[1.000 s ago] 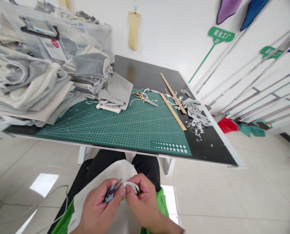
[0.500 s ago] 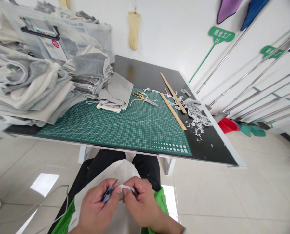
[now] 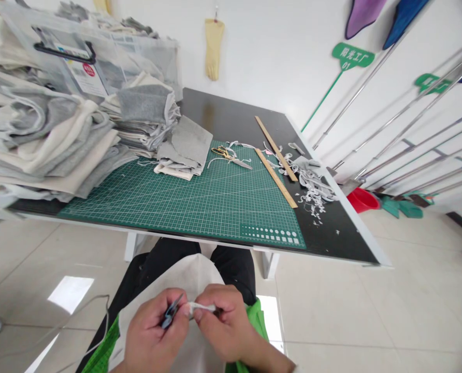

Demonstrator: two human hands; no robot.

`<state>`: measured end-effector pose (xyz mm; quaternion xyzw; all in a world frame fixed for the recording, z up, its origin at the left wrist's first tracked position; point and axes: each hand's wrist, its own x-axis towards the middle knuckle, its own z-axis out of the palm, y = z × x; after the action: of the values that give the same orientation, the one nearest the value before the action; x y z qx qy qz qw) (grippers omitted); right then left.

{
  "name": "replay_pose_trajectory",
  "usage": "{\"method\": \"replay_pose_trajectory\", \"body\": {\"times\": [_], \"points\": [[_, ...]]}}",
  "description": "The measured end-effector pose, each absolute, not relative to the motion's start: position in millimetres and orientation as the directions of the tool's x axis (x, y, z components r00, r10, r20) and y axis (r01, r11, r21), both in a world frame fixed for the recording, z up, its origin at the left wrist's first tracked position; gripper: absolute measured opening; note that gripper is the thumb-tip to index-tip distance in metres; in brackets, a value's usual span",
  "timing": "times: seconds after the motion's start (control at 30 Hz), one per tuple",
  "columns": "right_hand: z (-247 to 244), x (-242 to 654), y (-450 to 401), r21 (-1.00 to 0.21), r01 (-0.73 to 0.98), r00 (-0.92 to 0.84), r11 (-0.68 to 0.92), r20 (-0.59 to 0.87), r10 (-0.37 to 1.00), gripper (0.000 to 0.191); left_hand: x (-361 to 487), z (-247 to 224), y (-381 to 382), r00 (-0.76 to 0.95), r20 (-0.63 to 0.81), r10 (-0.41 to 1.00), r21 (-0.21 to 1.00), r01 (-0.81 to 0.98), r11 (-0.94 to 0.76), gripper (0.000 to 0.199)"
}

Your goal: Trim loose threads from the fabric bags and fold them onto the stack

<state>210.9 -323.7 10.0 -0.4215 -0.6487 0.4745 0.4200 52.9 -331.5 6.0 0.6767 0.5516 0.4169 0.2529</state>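
Over my lap, my left hand (image 3: 157,326) is closed around a small dark blue cutting tool, which looks like thread snips (image 3: 171,312), blades pointing up and away. Its thumb and finger also pinch the left end of a white fabric edge (image 3: 200,306). My right hand (image 3: 225,321) is closed, pinching the same edge a short way to the right. Beneath both hands, a pale cream cloth (image 3: 194,272) drapes across my legs. How the edge joins this cloth is hidden by my fingers.
A green cutting mat (image 3: 169,202) lies on the black table (image 3: 239,109) ahead. Gold-handled scissors (image 3: 231,156), two wooden rulers (image 3: 275,177) and white scraps (image 3: 316,186) rest there. Grey and cream cloth stacks (image 3: 145,114) and a clear plastic bin (image 3: 138,52) stand left.
Both hands have dropped very slightly, and the white edge between them is drawn straighter. The snips stay in my left hand; things on the table have not moved.
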Motion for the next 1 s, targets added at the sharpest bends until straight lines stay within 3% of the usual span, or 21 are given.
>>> {"method": "replay_pose_trajectory", "body": {"times": [0.13, 0.27, 0.4, 0.63, 1.0], "points": [[6, 211, -326, -0.972, 0.188, -0.165, 0.144, 0.113, 0.980, 0.025, 49, -4, -336, -0.012, 0.252, 0.968, 0.887, 0.403, -0.226, 0.017], [1, 212, -330, -0.969, 0.245, 0.019, 0.042, 0.048, 0.999, 0.027, 47, -15, -338, 0.048, 0.291, 0.956, 0.941, 0.166, -0.294, 0.048], [-2, 213, -331, -0.987, 0.160, 0.076, -0.021, -0.009, 0.997, 0.032, 47, -19, -336, 0.042, 0.289, 0.956, 0.896, 0.341, -0.286, 0.036], [2, 213, -329, -0.997, 0.054, 0.089, -0.059, -0.054, 0.995, 0.036, 49, -14, -330, 0.191, 0.413, 0.890, 0.680, 0.585, -0.441, 0.016], [2, 213, -331, -0.995, 0.080, 0.092, -0.060, -0.052, 0.994, 0.035, 51, -13, -329, 0.202, 0.446, 0.872, 0.647, 0.601, -0.469, 0.014]]}}
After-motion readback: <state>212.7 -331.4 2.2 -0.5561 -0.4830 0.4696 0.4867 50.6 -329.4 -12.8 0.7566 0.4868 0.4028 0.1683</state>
